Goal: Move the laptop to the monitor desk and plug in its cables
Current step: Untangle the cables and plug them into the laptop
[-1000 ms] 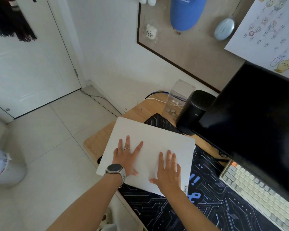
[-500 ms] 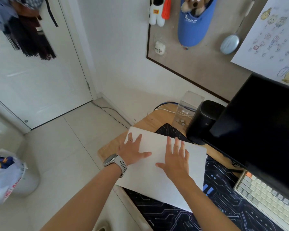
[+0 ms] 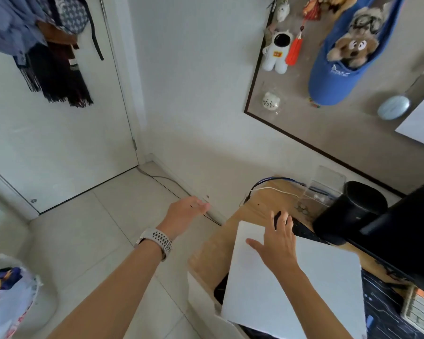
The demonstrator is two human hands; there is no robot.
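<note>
Noted: clear box holds coins; closed laptop lies flat, corner toward wall; right hand flat on lid, left hand holding nothing.

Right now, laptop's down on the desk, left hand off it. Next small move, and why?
Probably carry the left hand on toward the white cable and blue cable looped at the desk's far corner. The closed laptop lies flat with nothing plugged in that I can see, the right hand rests on its lid, and the left hovers open, off the desk edge.
</note>
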